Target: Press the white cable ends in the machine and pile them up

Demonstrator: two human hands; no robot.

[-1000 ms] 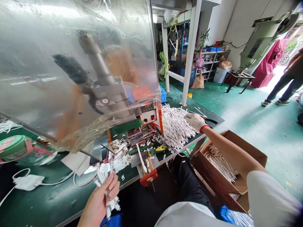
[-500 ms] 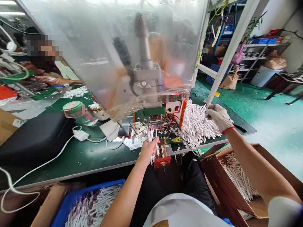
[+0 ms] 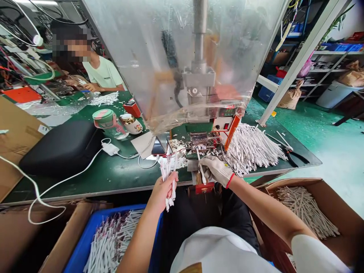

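My bare left hand (image 3: 165, 188) is closed around a bunch of thin white strips (image 3: 167, 165), held over the bench's front edge. Some strips in the bunch have pinkish ends. A white glove covers my right hand (image 3: 217, 169), whose fingers pinch a single white strip (image 3: 202, 173). The far end of that strip points at the small metal fixture (image 3: 199, 139) under the press; whether it touches is unclear. Just below the glove sits a red block (image 3: 204, 188) at the table edge. To the right of the fixture lies a large pile of white strips (image 3: 253, 149).
A clear plastic shield (image 3: 176, 49) hangs before the press. Black-handled pliers (image 3: 294, 156) lie at right. A blue bin (image 3: 93, 220) and a cardboard box (image 3: 327, 191), both holding strips, flank my legs. A black case (image 3: 61, 146) and jar (image 3: 109, 123) stand left; a co-worker (image 3: 104, 72) sits beyond.
My right hand has moved left from the pile to the fixture, now with a strip in its fingers. My left hand has moved left and down with its bunch. The view has shifted.
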